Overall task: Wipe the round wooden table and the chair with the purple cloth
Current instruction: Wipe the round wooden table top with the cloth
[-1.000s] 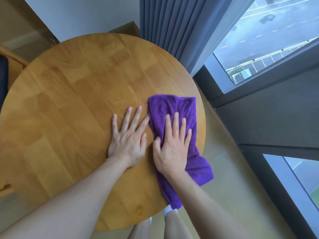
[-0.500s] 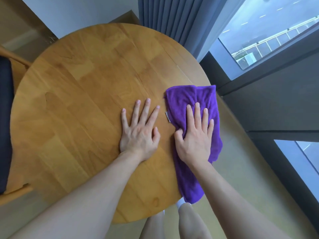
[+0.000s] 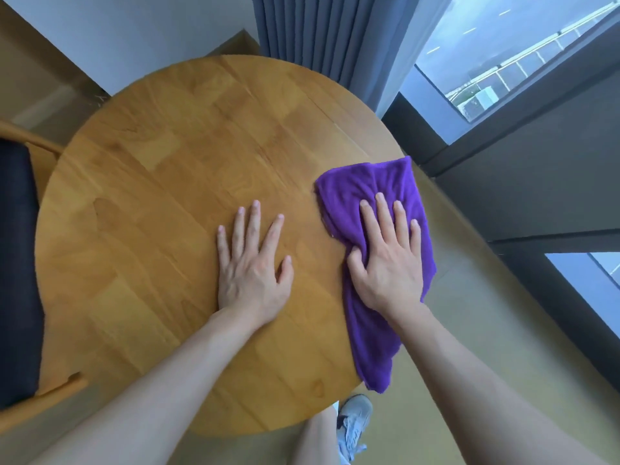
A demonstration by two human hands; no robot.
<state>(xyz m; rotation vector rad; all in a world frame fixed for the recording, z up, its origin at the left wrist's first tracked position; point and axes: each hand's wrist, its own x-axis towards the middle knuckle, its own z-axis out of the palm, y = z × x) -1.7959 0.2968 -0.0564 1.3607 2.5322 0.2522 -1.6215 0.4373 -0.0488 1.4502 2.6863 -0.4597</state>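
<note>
- Since the earlier frames the purple cloth (image 3: 375, 203) has slid rightward under the right hand (image 3: 385, 260), from just beside the left hand (image 3: 251, 263) to the table's right edge, where its right side and trailing tail now overhang the rim
- Nearest, a grey shoe (image 3: 354, 427) shows on the floor below the table's near edge
- The right hand lies flat on the cloth, fingers straight and slightly spread, thumb tucked against a fold, pressing rather than gripping
- The left hand rests palm-down on bare wood, fingers spread wide, holding nothing, now well apart from the cloth
- The round wooden table (image 3: 174, 169) stretches beyond both hands; I judge only the right part is being wiped, so the centre, left and far side remain
- The chair (image 3: 20, 263), with its dark seat, sits at the left edge, untouched
- Farthest, a grey curtain (image 3: 322, 35) and window (image 3: 503, 52)
</note>
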